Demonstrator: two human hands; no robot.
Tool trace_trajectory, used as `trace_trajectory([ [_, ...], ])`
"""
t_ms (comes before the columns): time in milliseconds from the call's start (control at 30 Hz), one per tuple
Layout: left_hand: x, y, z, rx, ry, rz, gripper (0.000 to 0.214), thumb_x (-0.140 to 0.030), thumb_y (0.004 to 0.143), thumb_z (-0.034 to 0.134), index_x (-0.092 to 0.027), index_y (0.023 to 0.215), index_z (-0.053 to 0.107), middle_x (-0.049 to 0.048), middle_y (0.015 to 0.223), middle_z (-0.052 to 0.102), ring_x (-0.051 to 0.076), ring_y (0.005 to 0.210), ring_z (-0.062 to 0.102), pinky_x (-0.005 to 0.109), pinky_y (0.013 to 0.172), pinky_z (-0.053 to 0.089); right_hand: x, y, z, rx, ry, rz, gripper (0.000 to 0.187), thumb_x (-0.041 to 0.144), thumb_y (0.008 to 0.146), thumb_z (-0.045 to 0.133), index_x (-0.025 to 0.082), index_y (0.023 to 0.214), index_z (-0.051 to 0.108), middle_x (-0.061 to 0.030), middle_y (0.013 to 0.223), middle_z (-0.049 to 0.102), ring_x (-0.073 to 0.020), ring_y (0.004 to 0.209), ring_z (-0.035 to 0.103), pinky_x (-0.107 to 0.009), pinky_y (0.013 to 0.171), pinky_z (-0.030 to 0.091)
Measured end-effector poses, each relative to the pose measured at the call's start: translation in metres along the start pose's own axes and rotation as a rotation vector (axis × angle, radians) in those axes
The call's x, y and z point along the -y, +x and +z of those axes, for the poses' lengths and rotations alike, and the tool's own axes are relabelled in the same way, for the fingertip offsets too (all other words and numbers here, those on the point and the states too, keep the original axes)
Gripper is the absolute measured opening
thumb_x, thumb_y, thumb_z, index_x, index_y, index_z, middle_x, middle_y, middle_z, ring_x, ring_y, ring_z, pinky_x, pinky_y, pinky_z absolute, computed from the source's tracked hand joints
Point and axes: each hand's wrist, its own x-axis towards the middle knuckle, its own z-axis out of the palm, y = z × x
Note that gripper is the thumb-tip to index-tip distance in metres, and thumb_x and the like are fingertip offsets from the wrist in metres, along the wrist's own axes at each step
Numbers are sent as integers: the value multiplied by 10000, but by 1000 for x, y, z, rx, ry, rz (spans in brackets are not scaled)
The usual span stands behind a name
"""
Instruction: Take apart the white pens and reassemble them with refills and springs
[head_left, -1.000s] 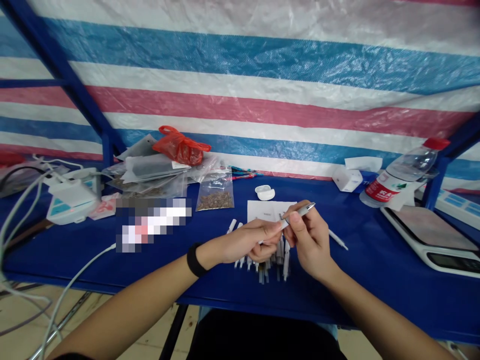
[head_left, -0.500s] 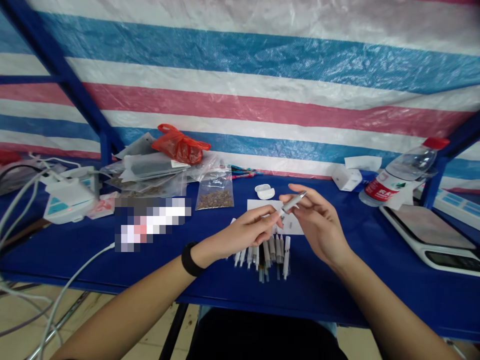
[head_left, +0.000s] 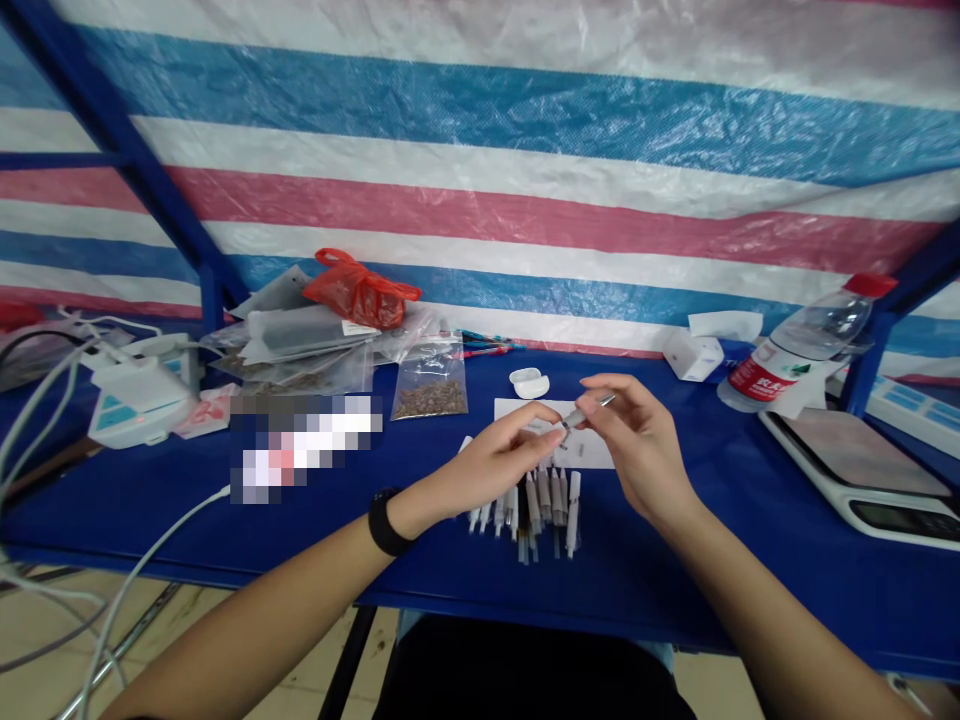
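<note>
Silver slim pen-shaped tube (head_left: 592, 408) is up over the white paper sheet (head_left: 588, 453), lower end pinched by left hand (head_left: 495, 460). Change: right hand (head_left: 639, 450) fingers, loosely spread before, now close on its upper end; both grips share it. Blue bench (head_left: 637, 580) front edge near; white scale (head_left: 862, 465) bounds right.

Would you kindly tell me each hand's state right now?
Left hand: closed, holding a slim silver pen-like object.
Right hand: closed, holding the same object.
</note>
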Motion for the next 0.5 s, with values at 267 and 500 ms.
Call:
trace_trajectory([
  [267, 0, 0, 0, 54, -24, 0, 271, -447, 988, 482, -191, 901, 511, -83, 593, 388, 70, 483, 299, 211, 476, 247, 8, 1, -5, 163, 8, 3, 348, 320, 794, 807, 304, 1108, 658, -4, 937, 756, -183, 807, 695, -338, 732, 577],
  [500, -4, -2, 3, 14, -57, -49, 265, -467, 964, 525, -205, 995, 550, -101, 588, 311, 71, 477, 229, 210, 468, 218, 8, 1, -3, 97, -65, 32, 362, 375, 737, 865, 268, 1024, 673, 39, 683, 676, -167, 634, 671, -309, 630, 555],
])
